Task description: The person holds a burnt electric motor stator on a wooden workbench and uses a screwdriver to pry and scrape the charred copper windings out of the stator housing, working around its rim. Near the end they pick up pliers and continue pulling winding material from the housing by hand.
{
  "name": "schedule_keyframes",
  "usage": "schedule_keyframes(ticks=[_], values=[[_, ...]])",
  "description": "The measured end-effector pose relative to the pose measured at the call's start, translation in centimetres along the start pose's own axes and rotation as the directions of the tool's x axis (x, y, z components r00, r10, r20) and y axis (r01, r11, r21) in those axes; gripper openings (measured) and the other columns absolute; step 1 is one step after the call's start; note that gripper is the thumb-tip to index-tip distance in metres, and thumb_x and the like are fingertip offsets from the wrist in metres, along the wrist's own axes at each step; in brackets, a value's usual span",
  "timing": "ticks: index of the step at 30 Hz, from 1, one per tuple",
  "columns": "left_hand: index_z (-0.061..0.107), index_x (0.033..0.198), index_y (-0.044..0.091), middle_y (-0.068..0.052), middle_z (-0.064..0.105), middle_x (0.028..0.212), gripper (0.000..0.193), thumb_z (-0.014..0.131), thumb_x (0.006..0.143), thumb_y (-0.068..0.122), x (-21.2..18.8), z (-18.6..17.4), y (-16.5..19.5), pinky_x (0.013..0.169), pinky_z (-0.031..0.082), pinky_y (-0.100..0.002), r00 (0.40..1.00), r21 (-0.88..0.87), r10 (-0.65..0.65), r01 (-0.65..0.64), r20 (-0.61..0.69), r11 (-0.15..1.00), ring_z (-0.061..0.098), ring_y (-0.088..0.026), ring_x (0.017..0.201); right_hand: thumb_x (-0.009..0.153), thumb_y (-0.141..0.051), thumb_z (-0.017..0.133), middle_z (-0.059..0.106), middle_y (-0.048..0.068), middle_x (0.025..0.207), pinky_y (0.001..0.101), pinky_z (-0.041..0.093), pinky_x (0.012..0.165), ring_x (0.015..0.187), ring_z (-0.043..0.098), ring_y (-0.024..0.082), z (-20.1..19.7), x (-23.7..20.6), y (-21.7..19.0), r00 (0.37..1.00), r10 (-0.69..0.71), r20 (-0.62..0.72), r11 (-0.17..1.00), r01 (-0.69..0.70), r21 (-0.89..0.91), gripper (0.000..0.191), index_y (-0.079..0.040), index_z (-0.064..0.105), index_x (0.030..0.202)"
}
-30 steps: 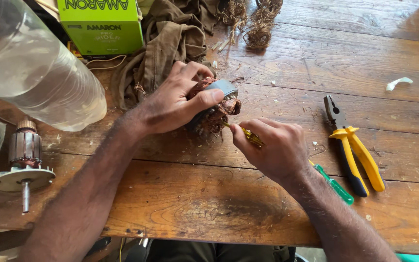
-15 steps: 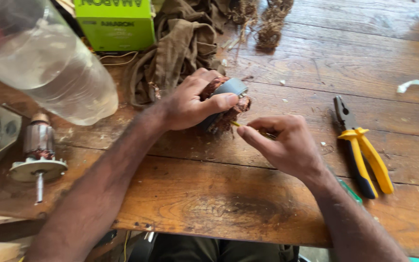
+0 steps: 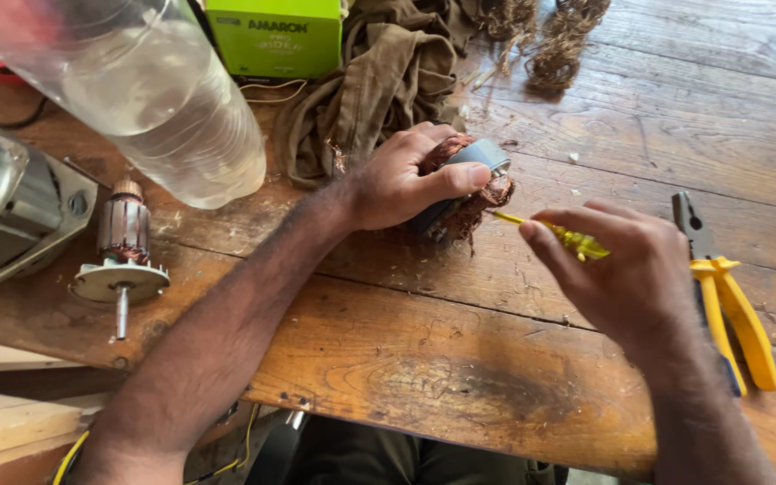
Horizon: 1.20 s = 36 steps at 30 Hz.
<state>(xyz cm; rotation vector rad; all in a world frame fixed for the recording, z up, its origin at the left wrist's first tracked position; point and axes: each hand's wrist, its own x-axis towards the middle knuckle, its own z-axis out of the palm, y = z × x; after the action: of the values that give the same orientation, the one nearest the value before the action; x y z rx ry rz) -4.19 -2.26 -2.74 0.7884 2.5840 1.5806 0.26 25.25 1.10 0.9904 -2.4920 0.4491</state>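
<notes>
At frame centre, our left hand (image 3: 406,180) clamped the copper-wound stator (image 3: 471,184) on the wooden table (image 3: 460,377); our right hand (image 3: 626,269) pinched a yellow screwdriver (image 3: 563,235) against its windings.

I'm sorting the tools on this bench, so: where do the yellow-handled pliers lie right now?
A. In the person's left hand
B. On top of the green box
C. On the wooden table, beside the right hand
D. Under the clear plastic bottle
C: the yellow-handled pliers lie flat on the wooden table just past the right hand, which holds a yellow-handled screwdriver instead.
</notes>
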Motion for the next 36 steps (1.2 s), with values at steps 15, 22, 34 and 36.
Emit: schedule_keyframes(ticks=[15,22,34,36], values=[[0.071,0.116,0.007,-0.008,0.067,0.104,0.068,0.052,0.093,0.068,-0.1,-0.4,0.1,0.087,0.056,-0.038,0.999,-0.047,0.027,-0.025,0.046,0.999,0.068,-0.019,0.100,0.095,-0.035,0.073,0.078,0.007,0.074,0.0278,0.059,0.051,0.060,0.073,0.011,0.3,0.7,-1.2,0.886,0.396,0.242,0.844,-0.455,0.284,0.028,-0.010,0.082,0.103],[0.071,0.114,0.006,-0.007,0.068,0.102,0.066,0.054,0.093,0.066,-0.2,-0.4,0.4,0.087,0.056,-0.036,0.999,-0.059,0.018,-0.017,0.031,0.998,0.067,-0.017,0.098,0.096,-0.038,0.070,0.075,0.006,0.062,0.0284,0.046,0.040,0.049,0.062,0.010,0.5,0.9,-1.6,0.807,0.487,0.334,0.754,-0.581,0.305,0.030,-0.012,0.083,0.105],[0.072,0.112,0.007,-0.007,0.068,0.100,0.062,0.054,0.094,0.064,-0.2,-0.4,0.6,0.085,0.054,-0.036,0.999,-0.045,0.033,-0.031,0.037,0.998,0.066,-0.018,0.095,0.096,-0.041,0.067,0.061,0.002,0.050,0.0292,0.030,0.037,0.041,0.044,0.009,1.1,0.8,-1.1,0.707,0.569,0.420,0.658,-0.698,0.283,0.034,-0.013,0.084,0.104],[0.072,0.111,0.007,-0.007,0.068,0.100,0.062,0.053,0.095,0.063,-0.1,-0.5,0.6,0.085,0.054,-0.036,0.998,-0.033,0.045,-0.043,0.038,0.998,0.066,-0.018,0.095,0.098,-0.039,0.065,0.055,0.000,0.049,0.0278,0.027,0.036,0.041,0.040,0.007,1.5,1.0,-1.3,0.679,0.570,0.463,0.585,-0.731,0.353,0.034,-0.012,0.083,0.104]])
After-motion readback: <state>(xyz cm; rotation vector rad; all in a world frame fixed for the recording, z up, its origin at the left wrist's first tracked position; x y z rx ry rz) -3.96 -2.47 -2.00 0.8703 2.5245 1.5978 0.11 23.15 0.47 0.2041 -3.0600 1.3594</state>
